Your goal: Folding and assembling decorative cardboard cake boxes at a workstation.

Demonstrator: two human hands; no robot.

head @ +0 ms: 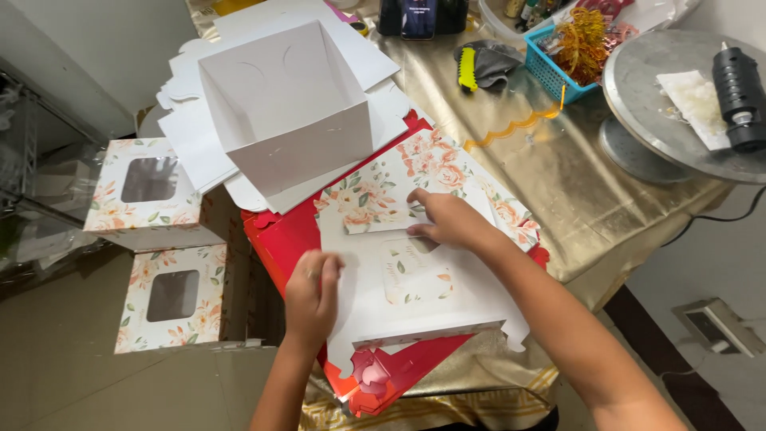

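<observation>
A flat, unfolded floral cardboard box blank (415,263) lies on a stack of red box blanks (279,239) at the table's near edge. My left hand (313,295) presses on the blank's left edge, fingers curled. My right hand (447,219) rests on the middle of the blank, fingertips on the folded floral flap (375,195). Behind them stands an open white box base (291,112) on several flat white blanks.
Two assembled floral boxes with windows (148,191) (171,299) stand on the floor at left. On the gold tablecloth (542,168) sit a blue basket (558,68), a metal turntable (678,96) with a black glue gun (738,88), and a phone (419,16).
</observation>
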